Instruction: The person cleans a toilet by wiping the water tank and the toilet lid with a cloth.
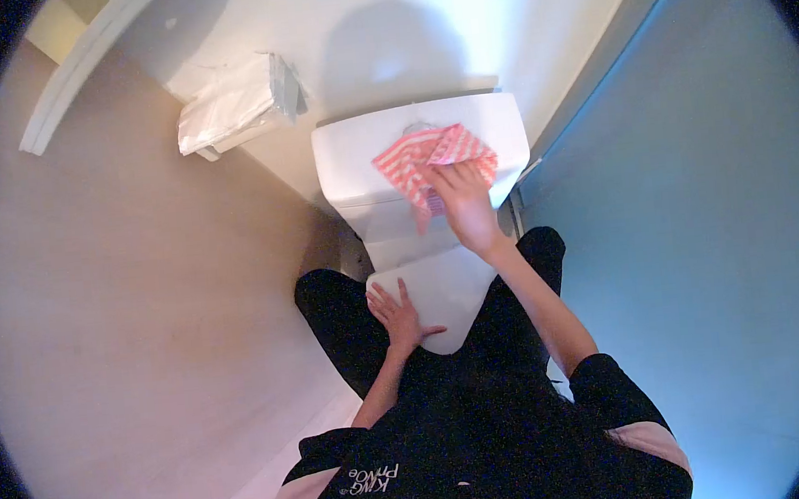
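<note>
One striped cloth (401, 162), right hand (468, 204) pinching it, overlies the tank (342, 164); wiping looks unfinished. Below this grip, the left hand (402, 323) spreads on the lid (451, 292).

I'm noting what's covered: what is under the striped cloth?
Under the striped cloth is the white tank lid; a greyish fitting shows at the cloth's far edge. Anything else it covers cannot be seen.

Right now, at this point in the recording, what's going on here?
A person is at a toilet, one leg on either side. Their right hand holds a striped cloth at the tank; how firmly it presses isn't clear. The left hand is spread on the closed lid.
</note>
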Demonstrator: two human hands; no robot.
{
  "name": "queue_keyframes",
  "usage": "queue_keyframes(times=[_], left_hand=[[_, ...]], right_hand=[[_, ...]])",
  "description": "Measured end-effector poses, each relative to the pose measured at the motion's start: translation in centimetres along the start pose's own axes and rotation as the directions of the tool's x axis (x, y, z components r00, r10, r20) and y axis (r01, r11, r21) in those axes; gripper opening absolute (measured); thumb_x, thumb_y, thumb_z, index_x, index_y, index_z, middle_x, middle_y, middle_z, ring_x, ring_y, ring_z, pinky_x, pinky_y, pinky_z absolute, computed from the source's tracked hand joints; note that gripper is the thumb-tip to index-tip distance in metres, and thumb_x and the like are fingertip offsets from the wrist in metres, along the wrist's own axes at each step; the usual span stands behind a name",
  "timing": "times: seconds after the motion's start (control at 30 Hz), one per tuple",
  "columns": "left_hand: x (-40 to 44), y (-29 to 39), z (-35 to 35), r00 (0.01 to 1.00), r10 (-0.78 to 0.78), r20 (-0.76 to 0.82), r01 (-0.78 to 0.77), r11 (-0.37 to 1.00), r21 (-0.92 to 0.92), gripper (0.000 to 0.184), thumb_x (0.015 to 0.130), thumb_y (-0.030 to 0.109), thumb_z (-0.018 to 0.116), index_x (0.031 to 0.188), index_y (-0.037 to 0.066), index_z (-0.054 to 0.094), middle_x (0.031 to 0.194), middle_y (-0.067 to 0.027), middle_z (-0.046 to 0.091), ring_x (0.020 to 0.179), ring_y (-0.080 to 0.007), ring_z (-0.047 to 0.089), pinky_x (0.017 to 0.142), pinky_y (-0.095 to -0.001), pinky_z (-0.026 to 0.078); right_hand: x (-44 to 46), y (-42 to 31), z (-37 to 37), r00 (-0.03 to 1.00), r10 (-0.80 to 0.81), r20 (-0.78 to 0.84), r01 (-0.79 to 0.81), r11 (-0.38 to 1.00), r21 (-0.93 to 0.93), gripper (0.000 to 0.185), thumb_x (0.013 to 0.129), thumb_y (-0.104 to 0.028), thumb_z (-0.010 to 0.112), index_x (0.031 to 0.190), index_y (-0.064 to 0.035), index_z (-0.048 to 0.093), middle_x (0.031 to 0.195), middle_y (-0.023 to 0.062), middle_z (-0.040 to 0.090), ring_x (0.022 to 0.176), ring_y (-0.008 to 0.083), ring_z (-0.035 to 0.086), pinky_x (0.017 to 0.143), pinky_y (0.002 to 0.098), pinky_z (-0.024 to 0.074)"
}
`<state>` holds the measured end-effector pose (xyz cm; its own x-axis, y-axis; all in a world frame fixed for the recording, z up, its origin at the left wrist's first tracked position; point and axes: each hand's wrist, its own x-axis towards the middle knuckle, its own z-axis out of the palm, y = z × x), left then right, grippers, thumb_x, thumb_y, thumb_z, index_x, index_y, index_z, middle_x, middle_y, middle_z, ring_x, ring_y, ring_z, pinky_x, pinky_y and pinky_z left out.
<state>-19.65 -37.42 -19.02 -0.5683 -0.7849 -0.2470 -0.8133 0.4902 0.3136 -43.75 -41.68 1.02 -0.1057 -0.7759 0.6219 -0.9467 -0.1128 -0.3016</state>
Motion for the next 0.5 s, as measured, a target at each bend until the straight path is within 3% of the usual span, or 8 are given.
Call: queue_keyframes(times=[0.13,0.33,0.43,0.5], left_hand=[[-0.2,-0.4,0.4,0.999,0.027,-0.021,-0.027,1.0,0.0,0.159,0.039,0.073,0.084,0.155,0.007,-0.004,0.147,-0.0438,-0.019,0.136,-0.0628,-0.018,0.107,-0.0719,-0.006],[-0.1,-0.1,-0.4,0.999,-0.012,0.037,0.011,0.999,0.035,0.158,0.041,0.073,0.083,0.155,0.007,-0.005,0.147,-0.0447,-0.019,0.137,-0.0625,-0.016,0.109,-0.0699,-0.005],[0.0,-0.3,-0.2,0.999,-0.018,0.037,0.017,0.999,0.039,0.158,0.041,0.073,0.083,0.155,0.008,-0.005,0.147,-0.0445,-0.019,0.137,-0.0621,-0.016,0.11,-0.0694,-0.005],[0.0,-0.4,-0.2,1.0,0.015,-0.004,-0.014,1.0,0.021,0.158,0.041,0.073,0.083,0.155,0.007,-0.006,0.147,-0.0446,-0.019,0.137,-0.0619,-0.016,0.11,-0.0693,-0.006]], right_hand=[[2.7,-3.2,2.8,0.995,-0.097,-0.004,0.097,0.991,0.088,0.042,0.081,-0.01,0.056,0.122,-0.0083,0.061,0.108,0.0098,0.064,0.101,0.0271,0.059,0.09,0.0408,0.0446],[9.1,-3.8,7.9,0.999,-0.016,0.038,0.018,0.999,-0.035,0.033,0.082,-0.012,0.055,0.113,-0.0101,0.065,0.104,0.01,0.068,0.101,0.0245,0.063,0.088,0.0397,0.0477],[12.3,-1.7,7.2,0.953,0.213,0.216,-0.154,0.953,-0.262,0.024,0.084,-0.015,0.056,0.105,-0.0094,0.066,0.099,0.012,0.069,0.099,0.0269,0.066,0.085,0.0416,0.0501],[12.6,1.9,6.3,0.918,0.306,0.253,-0.241,0.936,-0.258,0.019,0.083,-0.017,0.059,0.098,-0.0089,0.067,0.097,0.0131,0.07,0.097,0.029,0.067,0.083,0.0432,0.0514]])
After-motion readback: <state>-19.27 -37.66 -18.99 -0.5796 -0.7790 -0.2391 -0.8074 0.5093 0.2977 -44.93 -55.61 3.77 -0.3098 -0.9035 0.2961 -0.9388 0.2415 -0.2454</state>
